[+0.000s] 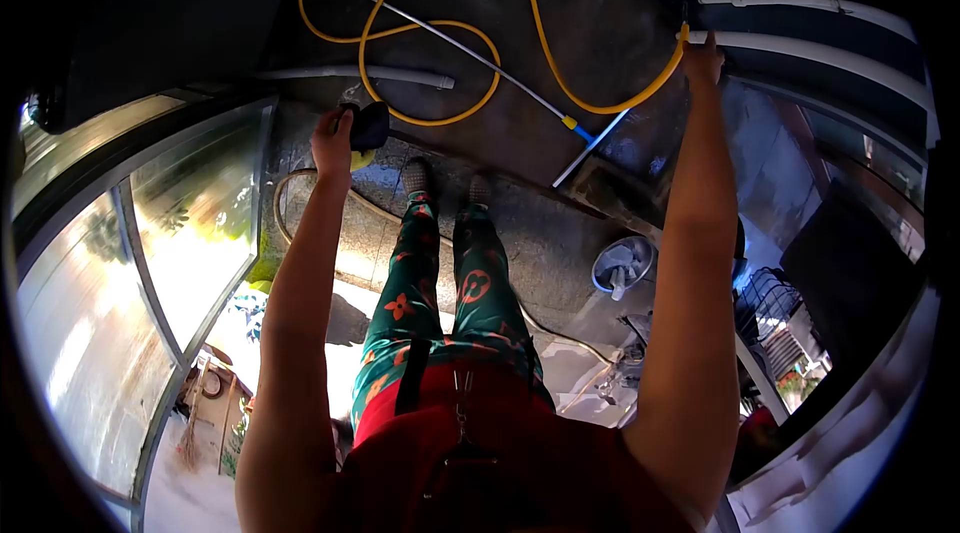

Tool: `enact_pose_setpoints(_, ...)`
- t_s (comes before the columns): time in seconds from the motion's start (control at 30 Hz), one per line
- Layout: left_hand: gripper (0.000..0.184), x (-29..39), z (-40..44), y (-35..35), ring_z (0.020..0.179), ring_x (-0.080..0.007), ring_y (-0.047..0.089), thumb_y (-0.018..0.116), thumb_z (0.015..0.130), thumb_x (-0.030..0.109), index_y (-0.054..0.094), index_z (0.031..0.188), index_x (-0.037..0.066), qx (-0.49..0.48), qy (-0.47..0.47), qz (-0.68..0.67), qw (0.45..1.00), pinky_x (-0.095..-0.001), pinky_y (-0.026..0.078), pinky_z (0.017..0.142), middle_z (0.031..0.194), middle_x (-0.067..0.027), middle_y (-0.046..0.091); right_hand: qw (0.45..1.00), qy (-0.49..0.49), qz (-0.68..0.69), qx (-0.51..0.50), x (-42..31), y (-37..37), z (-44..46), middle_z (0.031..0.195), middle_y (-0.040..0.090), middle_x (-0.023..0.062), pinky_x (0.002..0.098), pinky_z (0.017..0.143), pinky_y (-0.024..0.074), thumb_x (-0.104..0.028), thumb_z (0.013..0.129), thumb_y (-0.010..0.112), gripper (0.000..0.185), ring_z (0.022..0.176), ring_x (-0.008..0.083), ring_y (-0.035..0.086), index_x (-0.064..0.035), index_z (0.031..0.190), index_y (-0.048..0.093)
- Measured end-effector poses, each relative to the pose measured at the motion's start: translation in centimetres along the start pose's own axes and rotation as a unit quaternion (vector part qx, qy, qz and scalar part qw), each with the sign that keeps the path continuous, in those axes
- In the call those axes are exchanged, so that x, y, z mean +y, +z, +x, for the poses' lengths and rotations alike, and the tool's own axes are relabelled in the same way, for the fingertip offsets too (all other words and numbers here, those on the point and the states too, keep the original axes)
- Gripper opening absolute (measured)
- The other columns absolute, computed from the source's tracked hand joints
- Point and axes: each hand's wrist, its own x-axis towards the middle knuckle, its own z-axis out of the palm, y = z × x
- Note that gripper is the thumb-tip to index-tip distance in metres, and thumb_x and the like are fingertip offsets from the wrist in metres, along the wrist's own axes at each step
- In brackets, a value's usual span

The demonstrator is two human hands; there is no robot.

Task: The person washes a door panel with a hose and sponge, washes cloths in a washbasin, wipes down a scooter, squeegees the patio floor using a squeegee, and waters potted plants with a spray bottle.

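Observation:
My right hand is closed round the end of a yellow hose, and water drops show beyond the hose end. The hose loops across the dark wet floor. In my left hand is a dark rounded object; its kind is unclear, and a yellow patch shows just below it. Between my hands, a floor squeegee lies slantwise on the floor. It has a long metal handle, a blue grip at the far end and a wide blade at the near end.
A bucket with pale contents stands at right, beside a wire basket. White pipes run along the right wall. A grey pipe lies at left. A glass-paned door stands at left. A thin brown hose passes behind my legs.

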Motion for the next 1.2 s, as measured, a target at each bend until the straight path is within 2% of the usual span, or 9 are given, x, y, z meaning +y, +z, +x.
enact_pose_setpoints(0.13,0.034,-3.8,1.3,2.8,0.098,-0.0170,0.060,0.068,0.087,0.023,0.064,0.112,0.001,-0.028,-0.064,-0.064,0.996,-0.0282,0.044,0.086,0.106,-0.0079,0.066,0.989,-0.110,-0.098,-0.006,4.1,11.3,-6.9,0.135,0.044,0.0203,0.0476,0.100,0.0426,-0.030,0.084,0.061,0.057,0.122,0.0401,0.047,-0.0160,0.136,0.045)
enact_pose_setpoints(0.27,0.031,-8.6,3.5,4.2,0.097,-0.0177,0.060,0.067,0.088,0.022,0.064,0.112,0.003,-0.035,-0.058,-0.059,0.996,-0.0304,0.044,0.087,0.106,-0.0086,0.066,0.943,-0.142,-0.107,-0.282,3.6,21.1,-16.4,0.143,0.038,0.0193,0.0447,0.103,0.0412,-0.030,0.089,0.058,0.047,0.131,0.0359,0.038,-0.0084,0.130,0.050)
enact_pose_setpoints(0.33,0.031,-10.4,4.2,4.4,0.099,-0.0172,0.059,0.066,0.088,0.021,0.063,0.113,0.003,-0.034,-0.082,-0.038,0.995,-0.0300,0.044,0.089,0.107,-0.0083,0.065,0.919,-0.131,-0.103,-0.358,2.6,26.3,-20.3,0.137,0.044,0.0171,0.0460,0.100,0.0436,-0.029,0.088,0.059,0.047,0.127,0.0345,0.044,-0.0149,0.132,0.050)
enact_pose_setpoints(0.4,0.032,-13.8,5.5,4.1,0.101,-0.0175,0.058,0.065,0.089,0.022,0.063,0.115,0.002,-0.048,-0.077,-0.047,0.995,-0.0297,0.043,0.090,0.109,-0.0081,0.064,0.917,-0.164,-0.099,-0.351,2.0,32.0,-23.0,0.135,0.046,0.0147,0.0457,0.098,0.0447,-0.028,0.088,0.059,0.047,0.124,0.0323,0.047,-0.0171,0.133,0.049)
enact_pose_setpoints(0.43,0.033,-15.2,5.9,4.1,0.102,-0.0176,0.058,0.065,0.090,0.023,0.063,0.115,0.003,-0.051,-0.084,-0.058,0.993,-0.0297,0.043,0.091,0.110,-0.0082,0.064,0.918,-0.204,-0.086,-0.329,0.9,33.8,-24.0,0.127,0.053,0.0185,0.0422,0.101,0.0415,-0.024,0.087,0.062,0.048,0.118,0.0344,0.051,-0.0073,0.130,0.050)
enact_pose_setpoints(0.6,0.033,-21.1,7.4,3.4,0.105,-0.0189,0.057,0.061,0.092,0.024,0.062,0.117,0.003,-0.039,-0.074,0.036,0.996,-0.0309,0.042,0.095,0.114,-0.0096,0.063,0.923,-0.190,-0.105,-0.317,-4.5,42.7,-24.1,0.143,0.037,0.0150,0.0488,0.105,0.0376,-0.024,0.090,0.057,0.056,0.132,0.0342,0.036,-0.0163,0.142,0.036)
enact_pose_setpoints(0.8,0.035,-26.6,8.0,3.6,0.110,-0.0197,0.054,0.058,0.093,0.025,0.060,0.120,0.004,-0.032,-0.125,0.041,0.991,-0.0320,0.039,0.098,0.117,-0.0096,0.060,0.958,-0.203,-0.067,-0.192,-6.5,52.2,-22.2,0.140,0.040,0.0140,0.0484,0.106,0.0340,-0.024,0.089,0.057,0.061,0.131,0.0327,0.038,-0.0201,0.144,0.031)
enact_pose_setpoints(0.97,0.035,-27.0,7.9,5.3,0.107,-0.0183,0.055,0.060,0.092,0.027,0.061,0.119,0.005,-0.026,-0.133,0.058,0.989,-0.0314,0.040,0.096,0.115,-0.0080,0.061,0.955,-0.162,-0.023,-0.248,-8.3,54.0,-21.3,0.134,0.046,0.0122,0.0472,0.104,0.0342,-0.027,0.089,0.058,0.055,0.125,0.0307,0.044,-0.0198,0.139,0.037)
enact_pose_setpoints(1.2,0.035,-23.6,6.6,6.9,0.105,-0.0179,0.055,0.061,0.091,0.027,0.062,0.118,0.005,-0.023,-0.111,0.034,0.993,-0.0305,0.040,0.096,0.114,-0.0074,0.061,0.956,-0.203,-0.074,-0.201,-8.4,52.2,-20.7,0.105,0.062,0.0148,0.0496,0.089,0.0452,-0.034,0.094,0.050,0.033,0.106,0.0360,0.058,-0.0157,0.122,0.051)
